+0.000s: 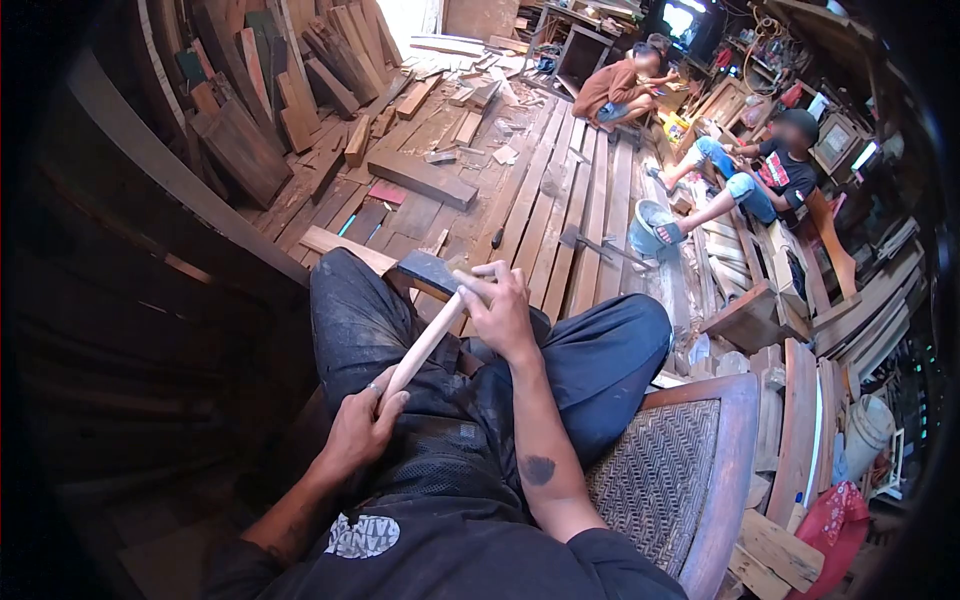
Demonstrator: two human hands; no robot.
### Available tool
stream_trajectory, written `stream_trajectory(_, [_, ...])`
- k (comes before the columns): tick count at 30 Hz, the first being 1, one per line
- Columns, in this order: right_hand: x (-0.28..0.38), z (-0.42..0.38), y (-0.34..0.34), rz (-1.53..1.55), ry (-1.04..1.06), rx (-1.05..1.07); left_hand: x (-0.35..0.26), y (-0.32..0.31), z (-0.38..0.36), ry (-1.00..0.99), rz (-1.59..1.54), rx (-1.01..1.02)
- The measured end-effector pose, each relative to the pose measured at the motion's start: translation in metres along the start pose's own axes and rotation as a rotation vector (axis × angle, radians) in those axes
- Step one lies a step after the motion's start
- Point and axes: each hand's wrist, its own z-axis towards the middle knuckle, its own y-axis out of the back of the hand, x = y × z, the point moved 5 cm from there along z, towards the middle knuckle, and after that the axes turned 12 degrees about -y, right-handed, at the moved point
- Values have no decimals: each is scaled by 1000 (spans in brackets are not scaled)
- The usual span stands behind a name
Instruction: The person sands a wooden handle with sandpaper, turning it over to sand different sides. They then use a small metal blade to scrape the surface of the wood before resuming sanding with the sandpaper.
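Observation:
A pale, rounded wooden stick (425,345) slants across my lap. Its lower end is in my left hand (365,425), whose fingers wrap round it. Near the upper end, my right hand (497,305) has its fingers and thumb closed on a small tan piece (470,284) that touches the stick. Just left of my right fingers is a dark, flat block (428,272), beside the stick's tip; how the two are joined is hidden. A pale board (345,247) reaches out beyond my left knee.
Two people sit at the upper right, one in a brown top (610,88), one in a dark shirt (785,175). A hammer-like tool (590,243) and a bucket (650,228) stand ahead. Planks (240,150) lean at left; a woven chair (655,480) is at right.

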Motion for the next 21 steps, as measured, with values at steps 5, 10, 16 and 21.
stream_trajectory(5, [3, -11, -2, 52, 3, 75, 0, -4, 2, -34, -41, -16])
stream_trajectory(10, [6, -11, -2, -51, 5, 42, 3, -3, 1, 25, -59, 6])
stream_trajectory(16, [-4, 0, 0, -41, -48, 16, 0, -1, 2, 13, -64, 11])
stream_trajectory(21, [2, -12, -2, -5, -12, 93, 5, -3, 1, 6, -65, 3])
